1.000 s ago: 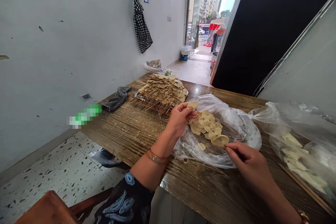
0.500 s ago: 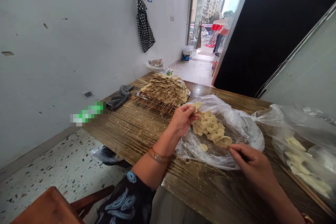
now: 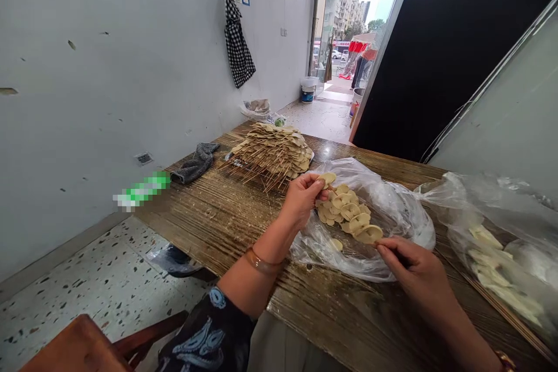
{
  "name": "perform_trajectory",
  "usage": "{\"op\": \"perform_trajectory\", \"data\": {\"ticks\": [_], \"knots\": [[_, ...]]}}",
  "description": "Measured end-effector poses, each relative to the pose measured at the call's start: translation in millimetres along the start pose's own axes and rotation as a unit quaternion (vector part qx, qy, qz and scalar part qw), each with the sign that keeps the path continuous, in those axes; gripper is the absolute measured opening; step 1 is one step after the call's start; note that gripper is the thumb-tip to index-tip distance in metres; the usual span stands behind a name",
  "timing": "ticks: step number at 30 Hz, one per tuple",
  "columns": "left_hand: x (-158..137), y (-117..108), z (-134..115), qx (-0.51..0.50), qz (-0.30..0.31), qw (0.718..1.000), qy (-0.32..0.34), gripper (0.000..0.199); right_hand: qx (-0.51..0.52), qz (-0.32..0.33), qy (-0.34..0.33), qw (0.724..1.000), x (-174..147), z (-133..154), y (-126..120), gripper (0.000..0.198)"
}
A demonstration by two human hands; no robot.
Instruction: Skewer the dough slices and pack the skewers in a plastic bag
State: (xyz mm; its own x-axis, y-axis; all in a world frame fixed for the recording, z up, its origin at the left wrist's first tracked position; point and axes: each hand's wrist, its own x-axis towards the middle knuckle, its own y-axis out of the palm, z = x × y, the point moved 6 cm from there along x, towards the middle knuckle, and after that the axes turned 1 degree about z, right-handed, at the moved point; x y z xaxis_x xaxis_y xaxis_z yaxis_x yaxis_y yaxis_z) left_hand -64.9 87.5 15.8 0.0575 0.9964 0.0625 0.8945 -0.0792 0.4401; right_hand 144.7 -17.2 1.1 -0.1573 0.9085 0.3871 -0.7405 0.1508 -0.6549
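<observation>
Pinched in the fingers of my left hand (image 3: 303,197) is a pale, round, flat slice (image 3: 328,178); a bit of thin stick shows just beside it. My right hand (image 3: 416,267) has thumb and forefinger closed on the near end of a skewer, right against an oval slice (image 3: 369,235) threaded on it. More pale slices (image 3: 350,211) lie in an overlapping row between both hands, over a clear plastic bag (image 3: 403,209) spread on the wooden table (image 3: 226,226). Whether they all sit on this skewer I cannot tell. One loose slice (image 3: 336,244) rests on the plastic.
Beyond my left hand is a large heap of filled skewers (image 3: 272,151). A dark grey cloth (image 3: 196,163) lies left of it. On the right are a plastic bag of pale slices (image 3: 501,273) and bare sticks (image 3: 510,314). A wooden chair (image 3: 78,346) stands at lower left.
The whole view has shifted slightly to the left. Both hands keep almost the same grip and position over the plastic.
</observation>
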Motion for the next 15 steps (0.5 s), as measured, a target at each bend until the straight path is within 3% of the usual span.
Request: {"op": "perform_trajectory", "data": {"ticks": [15], "knots": [[-1.1, 4.2, 4.7, 0.032, 0.011, 0.999, 0.000, 0.024, 0.025, -0.011, 0.029, 0.999, -1.7, -1.3, 5.9, 0.023]]}}
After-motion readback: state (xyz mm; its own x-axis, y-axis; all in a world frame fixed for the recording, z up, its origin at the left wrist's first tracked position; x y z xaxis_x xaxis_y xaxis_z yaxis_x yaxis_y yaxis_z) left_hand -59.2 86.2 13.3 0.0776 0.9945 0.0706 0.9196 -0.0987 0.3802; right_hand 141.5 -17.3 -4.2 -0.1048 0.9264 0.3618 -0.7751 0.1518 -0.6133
